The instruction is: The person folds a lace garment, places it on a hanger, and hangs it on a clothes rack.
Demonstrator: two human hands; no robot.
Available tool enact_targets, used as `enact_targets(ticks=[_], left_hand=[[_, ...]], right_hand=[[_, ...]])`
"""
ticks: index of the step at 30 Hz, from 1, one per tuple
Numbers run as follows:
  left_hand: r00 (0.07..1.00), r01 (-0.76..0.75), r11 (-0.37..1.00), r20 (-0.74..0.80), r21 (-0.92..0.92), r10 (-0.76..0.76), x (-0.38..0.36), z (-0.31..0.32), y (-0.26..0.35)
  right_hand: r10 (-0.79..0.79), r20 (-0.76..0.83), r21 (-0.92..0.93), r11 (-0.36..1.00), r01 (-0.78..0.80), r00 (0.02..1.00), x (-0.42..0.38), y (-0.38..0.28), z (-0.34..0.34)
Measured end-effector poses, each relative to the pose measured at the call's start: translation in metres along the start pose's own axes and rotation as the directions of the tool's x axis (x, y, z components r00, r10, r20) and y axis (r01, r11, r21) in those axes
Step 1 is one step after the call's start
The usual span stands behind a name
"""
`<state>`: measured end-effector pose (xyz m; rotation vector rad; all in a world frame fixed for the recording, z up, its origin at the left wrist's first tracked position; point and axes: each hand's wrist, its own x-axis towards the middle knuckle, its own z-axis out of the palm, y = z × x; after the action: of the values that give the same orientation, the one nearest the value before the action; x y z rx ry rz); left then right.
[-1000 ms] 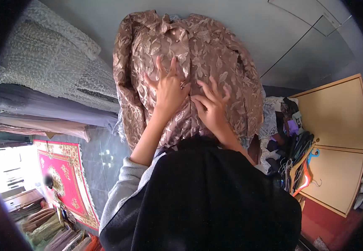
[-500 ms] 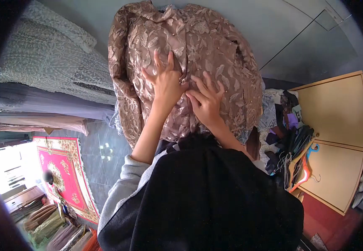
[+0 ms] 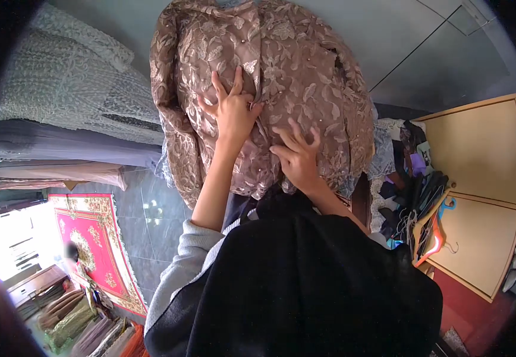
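Observation:
A brown lace jacket (image 3: 311,89) with leaf embroidery and small beads hangs in front of me, its long sleeves falling at the sides. Along its centre front, my left hand (image 3: 234,116) pinches the edge between thumb and forefinger, while its other fingers spread over the lace. Just right of the opening and lower down, my right hand (image 3: 298,159) has its fingers apart over the jacket front. Below the left hand's pinch, the two front edges part slightly.
Pale beaded gowns (image 3: 74,83) hang at left, above a red patterned rug (image 3: 85,244). At right, a wooden cabinet (image 3: 478,149) stands beside piled dark clothes (image 3: 415,193) and an orange hanger (image 3: 433,238). More garments (image 3: 85,327) lie at lower left.
My right hand has drawn down and away from the front edge, its fingers spreading. My left hand has shifted slightly up with its pinch, and the lower front opening shows wider.

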<state>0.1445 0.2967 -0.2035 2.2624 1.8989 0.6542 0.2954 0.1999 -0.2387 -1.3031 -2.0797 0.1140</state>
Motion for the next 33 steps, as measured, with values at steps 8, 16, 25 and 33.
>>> enact_targets(ticks=[8,16,25,33], left_hand=[[0.999,-0.031,0.999,-0.042,-0.029,0.029,-0.002,-0.016,0.004],[0.836,0.296,0.952,-0.504,0.083,-0.216,0.057,-0.063,-0.101],[0.862,0.393,0.912,-0.300,-0.116,-0.409,0.107,-0.064,-0.191],[0.826,0.004,0.995,-0.560,-0.103,-0.061,0.018,-0.145,-0.060]], right_hand=[[0.095,-0.012,0.105,0.990,-0.093,0.995,-0.003,-0.001,-0.001],[0.215,-0.122,0.188,0.963,-0.191,0.969,0.007,0.031,-0.022],[0.207,-0.257,0.212,0.965,-0.153,0.944,0.042,0.054,-0.032],[0.198,-0.149,0.419,0.900,-0.119,0.969,0.075,0.014,-0.063]])
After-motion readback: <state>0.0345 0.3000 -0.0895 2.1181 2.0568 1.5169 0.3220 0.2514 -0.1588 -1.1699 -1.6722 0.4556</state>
